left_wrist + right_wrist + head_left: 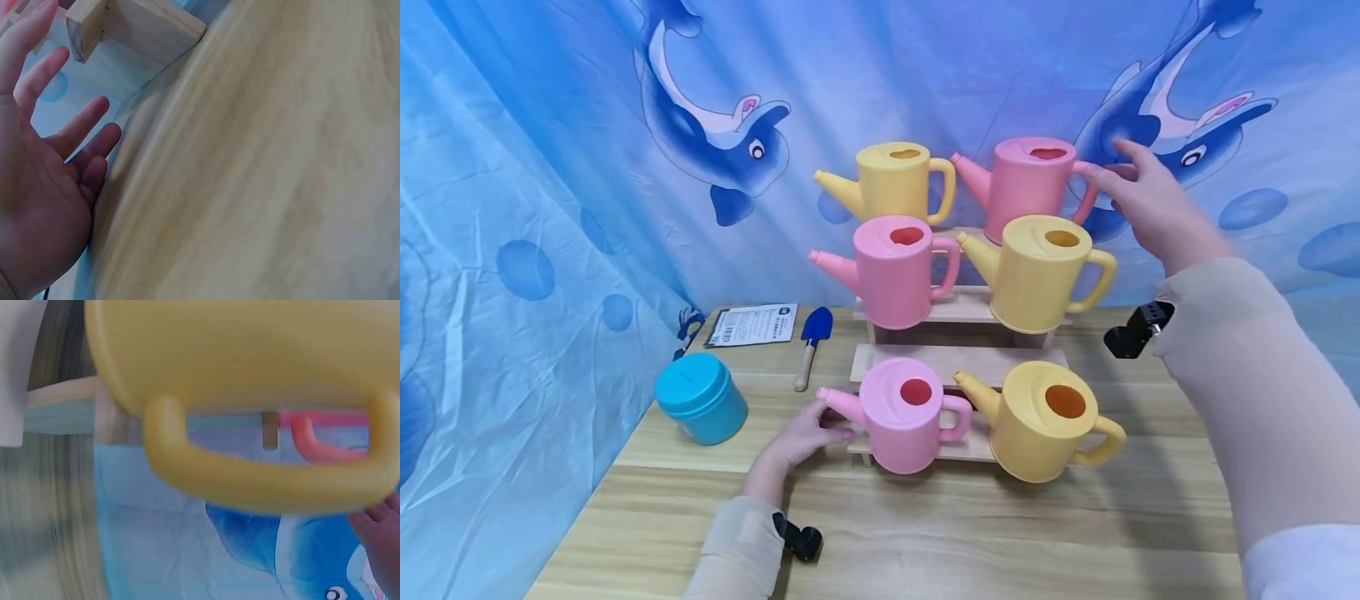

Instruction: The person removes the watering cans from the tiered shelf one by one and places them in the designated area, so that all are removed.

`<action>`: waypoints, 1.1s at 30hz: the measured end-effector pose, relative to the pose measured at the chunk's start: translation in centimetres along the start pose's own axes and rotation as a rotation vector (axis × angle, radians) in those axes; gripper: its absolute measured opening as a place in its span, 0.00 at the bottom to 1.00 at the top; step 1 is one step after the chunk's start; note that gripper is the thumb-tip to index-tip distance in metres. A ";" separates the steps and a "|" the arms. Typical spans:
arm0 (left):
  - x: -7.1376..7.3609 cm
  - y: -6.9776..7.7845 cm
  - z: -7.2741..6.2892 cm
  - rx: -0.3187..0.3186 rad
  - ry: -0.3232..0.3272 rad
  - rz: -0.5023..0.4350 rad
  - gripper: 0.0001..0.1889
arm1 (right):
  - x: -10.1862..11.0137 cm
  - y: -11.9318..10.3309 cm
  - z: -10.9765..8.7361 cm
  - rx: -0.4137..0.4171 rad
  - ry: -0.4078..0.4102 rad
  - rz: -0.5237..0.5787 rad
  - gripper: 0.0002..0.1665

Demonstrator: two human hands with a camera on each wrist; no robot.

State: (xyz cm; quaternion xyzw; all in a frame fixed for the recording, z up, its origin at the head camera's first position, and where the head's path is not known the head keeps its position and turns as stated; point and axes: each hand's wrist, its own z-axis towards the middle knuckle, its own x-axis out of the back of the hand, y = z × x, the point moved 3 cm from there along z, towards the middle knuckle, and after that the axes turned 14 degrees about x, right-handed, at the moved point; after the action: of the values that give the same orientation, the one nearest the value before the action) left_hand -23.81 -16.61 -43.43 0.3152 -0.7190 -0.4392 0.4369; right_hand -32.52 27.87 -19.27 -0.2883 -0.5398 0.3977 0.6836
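At the top of a stepped wooden stand, a pink watering can (1028,187) stands beside a yellow watering can (892,185). My right hand (1157,204) is at the pink can's handle, its fingertips right by the handle's upper end. In the right wrist view that hand (382,540) shows only at the edge, behind a large yellow handle (262,484). My left hand (802,435) is low by the table, beside the spout of the bottom pink watering can (904,437). Its fingers (81,128) are loosely spread in the left wrist view, with nothing in the palm.
The middle step bears a pink can (891,283) and a yellow can (1037,279); another yellow can (1037,437) stands at bottom right of the stand (880,360). Leftward are a blue tub (707,404), a small blue trowel (816,327) and a printed packet (754,324).
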 end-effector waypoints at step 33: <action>-0.5 -0.2 -0.3 0.062 0.004 0.035 0.33 | 1.8 2.6 1.1 0.027 0.174 0.337 0.45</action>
State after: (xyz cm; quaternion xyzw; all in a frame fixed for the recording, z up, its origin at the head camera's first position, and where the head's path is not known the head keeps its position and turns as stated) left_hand -23.27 -16.35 -43.71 0.3169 -0.7367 -0.4086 0.4357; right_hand -34.03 30.75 -20.23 -0.3988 -0.4171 0.4873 0.6553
